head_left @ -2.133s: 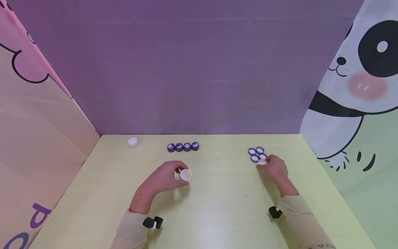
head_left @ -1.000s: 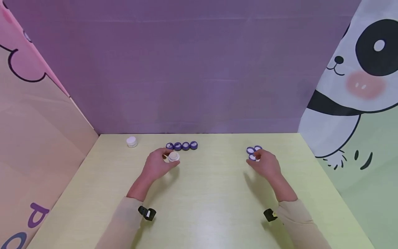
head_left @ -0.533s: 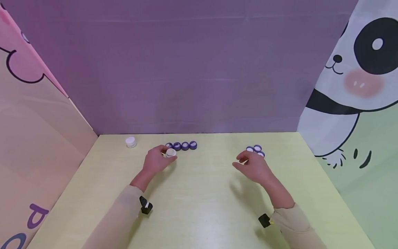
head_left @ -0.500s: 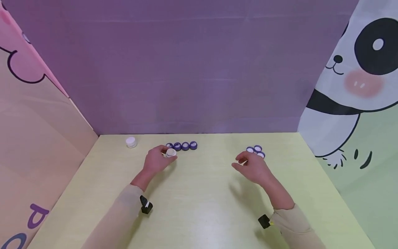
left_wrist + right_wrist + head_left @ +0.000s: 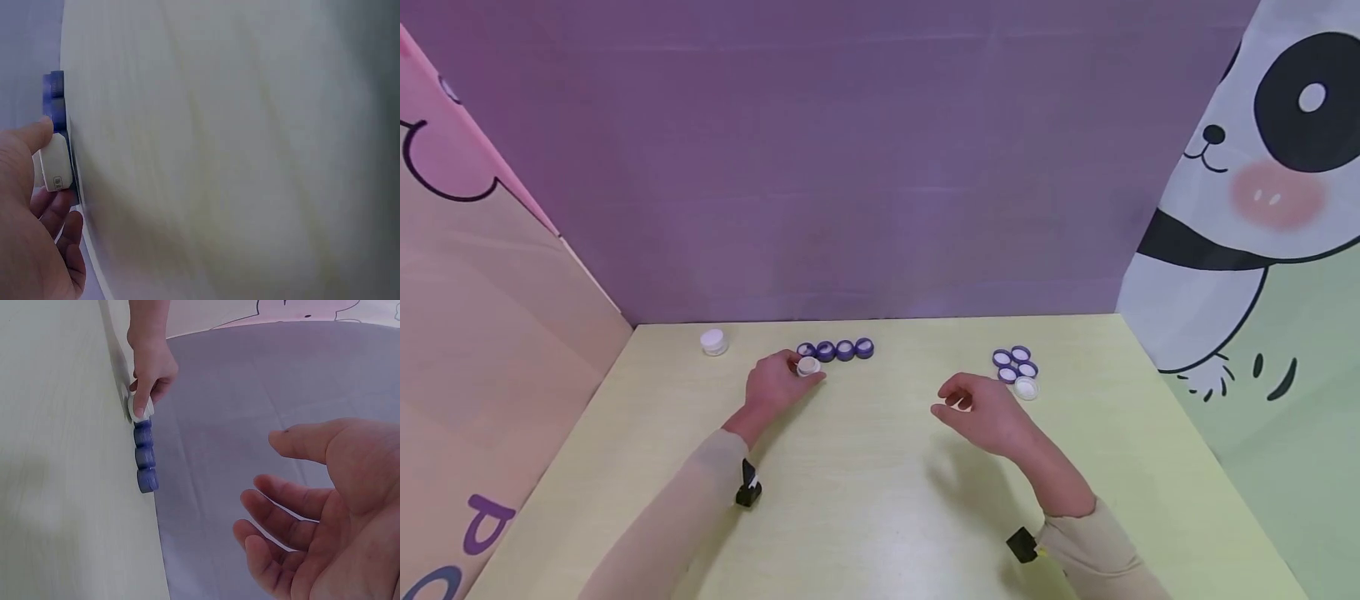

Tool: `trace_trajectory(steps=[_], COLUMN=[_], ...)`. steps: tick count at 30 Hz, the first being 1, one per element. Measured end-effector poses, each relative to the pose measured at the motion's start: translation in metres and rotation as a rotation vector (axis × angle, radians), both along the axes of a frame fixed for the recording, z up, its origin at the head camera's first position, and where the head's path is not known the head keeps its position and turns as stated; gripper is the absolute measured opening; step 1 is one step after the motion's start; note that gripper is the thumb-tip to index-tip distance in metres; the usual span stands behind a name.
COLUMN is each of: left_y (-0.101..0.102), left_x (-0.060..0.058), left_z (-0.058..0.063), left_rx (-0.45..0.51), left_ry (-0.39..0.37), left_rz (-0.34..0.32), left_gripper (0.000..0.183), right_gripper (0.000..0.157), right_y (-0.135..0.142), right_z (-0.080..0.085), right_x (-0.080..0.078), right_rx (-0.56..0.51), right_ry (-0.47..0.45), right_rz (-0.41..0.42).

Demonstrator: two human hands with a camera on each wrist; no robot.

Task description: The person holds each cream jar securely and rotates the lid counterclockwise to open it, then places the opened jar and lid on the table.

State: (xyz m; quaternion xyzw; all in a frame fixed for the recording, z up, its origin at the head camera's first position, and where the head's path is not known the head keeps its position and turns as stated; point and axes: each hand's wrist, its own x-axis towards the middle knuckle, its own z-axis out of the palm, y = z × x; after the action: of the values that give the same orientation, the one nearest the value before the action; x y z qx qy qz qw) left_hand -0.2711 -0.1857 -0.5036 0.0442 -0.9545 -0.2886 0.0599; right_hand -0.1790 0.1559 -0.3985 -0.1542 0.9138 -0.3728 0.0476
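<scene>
Between thumb and fingers, my left hand (image 5: 772, 385) pinches a small white jar (image 5: 808, 367), lidless on top. It is right in front of the left end of a row of purple jars (image 5: 845, 350). The left wrist view shows this white jar (image 5: 57, 164) from the side, beside the purple ones. My right hand (image 5: 981, 410) is raised over the table with loosely bent fingers and holds nothing; the right wrist view shows its thumb and fingers apart. Behind and right of it, a white lid (image 5: 1026, 388) lies against a cluster of purple-rimmed lids (image 5: 1007, 376) with white insides.
A second white jar (image 5: 713, 341) stands at the back left of the pale wooden table (image 5: 865, 500). A purple cloth backdrop (image 5: 865, 167) rises behind the table's far edge. Printed panels flank it, with a panda (image 5: 1217, 192) on the right.
My left hand has carried the white jar back and left to the purple row. The right hand has let go of the white lid by the purple-rimmed lids and moved left, away from them.
</scene>
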Motion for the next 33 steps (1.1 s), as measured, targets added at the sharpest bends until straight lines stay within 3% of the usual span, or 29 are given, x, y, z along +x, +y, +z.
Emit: trace_trajectory(steps=[19,33], left_y=[0.002,-0.003], left_x=[-0.008,-0.005], left_z=[0.005,0.008], left_rx=[-0.112,-0.087], left_ry=[-0.042,-0.088], left_rz=[0.006,0.023], left_gripper=[0.058,0.065], right_gripper=[0.013,0.011], right_y=[-0.005,-0.006], right_z=[0.000,-0.006], right_x=[0.005,0.006], right_rx=[-0.015,-0.019], right_ry=[-0.019,-0.028], right_rz=[0.030,0.045])
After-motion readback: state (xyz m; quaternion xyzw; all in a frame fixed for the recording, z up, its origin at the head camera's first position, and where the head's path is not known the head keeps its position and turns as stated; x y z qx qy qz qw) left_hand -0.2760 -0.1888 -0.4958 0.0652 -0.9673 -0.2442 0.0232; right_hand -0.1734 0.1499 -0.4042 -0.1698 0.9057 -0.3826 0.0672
